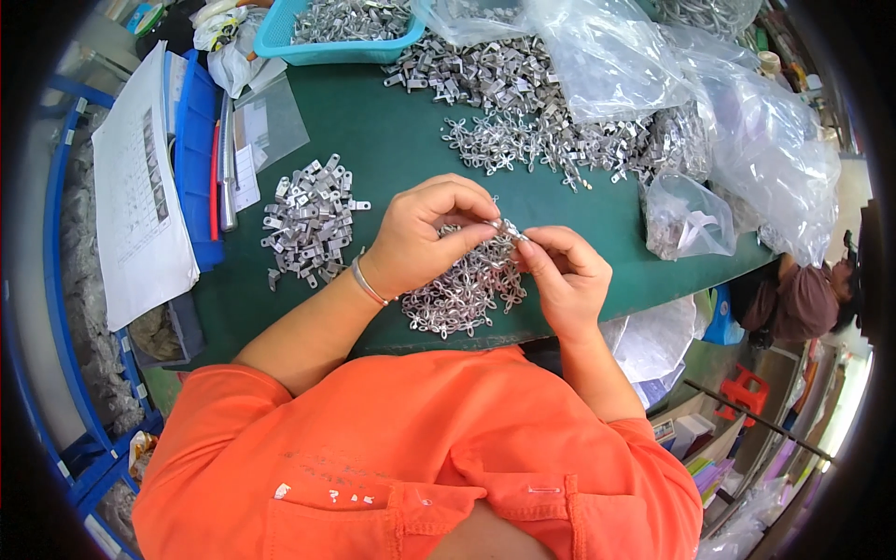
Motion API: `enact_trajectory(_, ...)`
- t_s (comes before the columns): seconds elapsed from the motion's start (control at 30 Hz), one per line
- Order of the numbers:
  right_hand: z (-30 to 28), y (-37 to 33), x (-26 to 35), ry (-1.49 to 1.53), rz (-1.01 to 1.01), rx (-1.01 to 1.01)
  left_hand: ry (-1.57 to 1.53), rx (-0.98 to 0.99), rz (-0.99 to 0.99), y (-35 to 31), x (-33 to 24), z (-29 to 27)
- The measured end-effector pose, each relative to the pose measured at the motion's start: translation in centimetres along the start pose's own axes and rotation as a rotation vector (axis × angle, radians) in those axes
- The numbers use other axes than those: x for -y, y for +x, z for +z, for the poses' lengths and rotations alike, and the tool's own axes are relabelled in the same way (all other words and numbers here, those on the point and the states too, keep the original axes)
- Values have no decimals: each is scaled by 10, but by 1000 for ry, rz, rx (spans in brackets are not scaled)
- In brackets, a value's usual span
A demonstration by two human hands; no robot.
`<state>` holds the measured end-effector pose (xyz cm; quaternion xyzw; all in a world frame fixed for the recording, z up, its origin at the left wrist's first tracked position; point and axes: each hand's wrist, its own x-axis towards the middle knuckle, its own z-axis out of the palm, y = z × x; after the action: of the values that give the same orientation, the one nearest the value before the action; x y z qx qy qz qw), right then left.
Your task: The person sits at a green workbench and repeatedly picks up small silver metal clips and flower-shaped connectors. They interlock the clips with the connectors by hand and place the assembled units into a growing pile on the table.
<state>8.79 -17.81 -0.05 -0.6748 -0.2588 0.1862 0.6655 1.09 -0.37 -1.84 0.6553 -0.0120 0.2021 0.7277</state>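
As left hand [425, 233] and right hand [569, 275] pinch metal [508, 230], green table [359, 107] spreads beneath.
Blue rack [53, 233] left, red stool [744, 394] right.

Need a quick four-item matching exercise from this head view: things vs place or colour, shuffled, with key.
1. Basket
2. Small bracket pile
3. Stool
4. Small metal piece

A. Red
B. At the fingertips of the left hand and right hand
C. Light blue
D. On the green tabletop, left of the left hand

Pairs: 1-C, 2-D, 3-A, 4-B
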Motion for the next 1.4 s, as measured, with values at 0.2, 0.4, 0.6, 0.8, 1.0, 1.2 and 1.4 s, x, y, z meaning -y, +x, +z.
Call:
enact_trajectory(0.2,-2,4,-3,35,-133,22,139,50,-55,1,-6,-4)
enact_trajectory(0.4,-2,0,-6,266,-4,-8,88,26,-45,1,-4,1)
enact_trajectory(0.6,-1,-1,-12,296,5,-20,122,-3,-89,1,-5,3)
enact_trajectory(0.8,-1,-2,-14,297,14,-19,190,41,-83,1,-3,0)
enact_trajectory(1.0,-2,-2,-15,290,15,-20,256,36,-36,1,-4,0)
enact_trajectory(1.2,-2,-2,-16,283,9,-18,305,52,-19,2,-5,-1)
enact_trajectory(1.4,-2,-3,-15,248,-15,-6,299,42,-15,1,-5,0)
